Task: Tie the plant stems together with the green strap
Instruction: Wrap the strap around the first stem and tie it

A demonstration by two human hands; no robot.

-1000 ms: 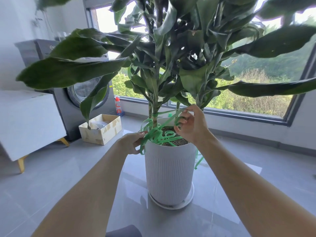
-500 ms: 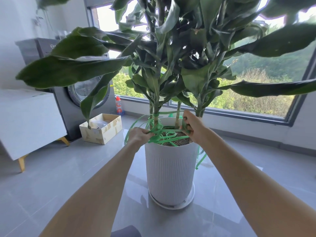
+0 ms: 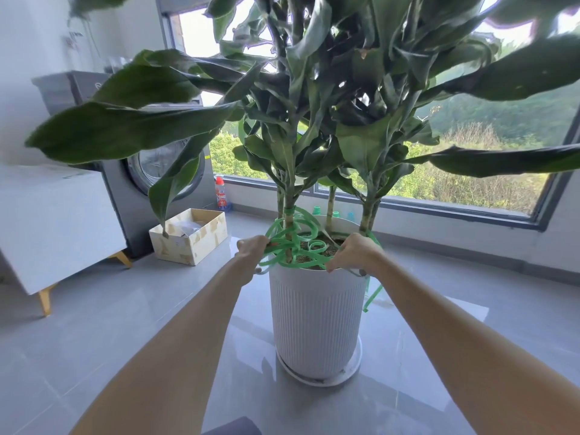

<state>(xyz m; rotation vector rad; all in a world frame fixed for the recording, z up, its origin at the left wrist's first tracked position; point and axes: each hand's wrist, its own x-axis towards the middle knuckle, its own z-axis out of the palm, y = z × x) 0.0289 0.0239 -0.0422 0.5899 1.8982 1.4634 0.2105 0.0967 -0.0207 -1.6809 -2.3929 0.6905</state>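
Gripping green strap (image 3: 290,246): left hand (image 3: 252,250), right hand (image 3: 354,254); bottle (image 3: 221,196) label blurred.

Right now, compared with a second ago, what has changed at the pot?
The right hand has dropped from beside the stems to the front rim of the white pot. The left hand shifted slightly up toward the rim. Both still grip the green strap; pot and stems unmoved.

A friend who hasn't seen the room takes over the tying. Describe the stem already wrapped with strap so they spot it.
Find the big plant in the white ribbed pot on the floor by the window. Of the stems rising from its soil, take the front left stem, nearest the left hand. It alone wears a tight band of green strap.
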